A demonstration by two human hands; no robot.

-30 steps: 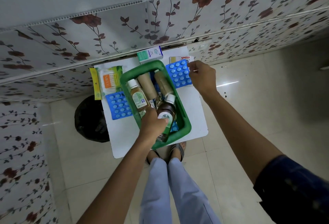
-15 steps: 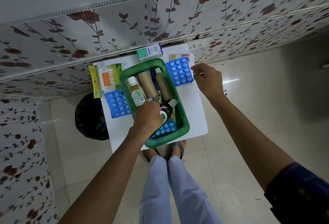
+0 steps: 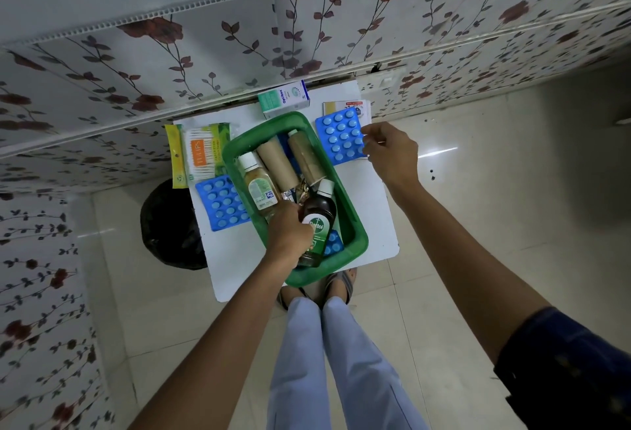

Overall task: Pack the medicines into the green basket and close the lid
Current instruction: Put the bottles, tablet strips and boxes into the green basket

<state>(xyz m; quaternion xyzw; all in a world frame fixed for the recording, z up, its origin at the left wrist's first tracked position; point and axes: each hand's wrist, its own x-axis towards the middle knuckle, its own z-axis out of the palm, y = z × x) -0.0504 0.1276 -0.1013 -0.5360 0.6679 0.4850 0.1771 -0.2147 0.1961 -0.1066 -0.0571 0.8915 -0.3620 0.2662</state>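
Change since half a second ago: the left hand [image 3: 288, 231] has drawn back toward the near end of the green basket [image 3: 355, 224] and the dark brown bottle [image 3: 316, 221] now shows more of its green label; the right hand [image 3: 389, 153] has shifted left onto the edge of the right blister pack [image 3: 341, 136]
Black bag [image 3: 170, 224]: on the floor, left of the white table [image 3: 368, 197], partly hidden by it
Yellow sachet [image 3: 176, 156]: at the table's far left edge; just beside it lies the cotton bud pack [image 3: 203, 154]
Left blister pack [image 3: 220, 202]: blue, flat on the table, touching the basket's left wall
Left hand: inside the basket, fingers curled around the dark brown bottle near its lower half; the bottle lies tilted with its white cap pointing away
Basket contents: a pale bottle [image 3: 259, 187] with a white cap along the left wall; two tan tubes [image 3: 278, 166] side by side in the middle; foil strips between the bottles; a blue blister strip [image 3: 333, 245] at the near right corner
Lid: cannot tell where it is
Teal and white box [image 3: 283, 98]: beyond the basket's far rim, against the wall
Right blister pack: outside the basket, on its right; a white carton [image 3: 362, 106] lies partly under it
Right hand: fingertips pinching the right edge of that blister pack
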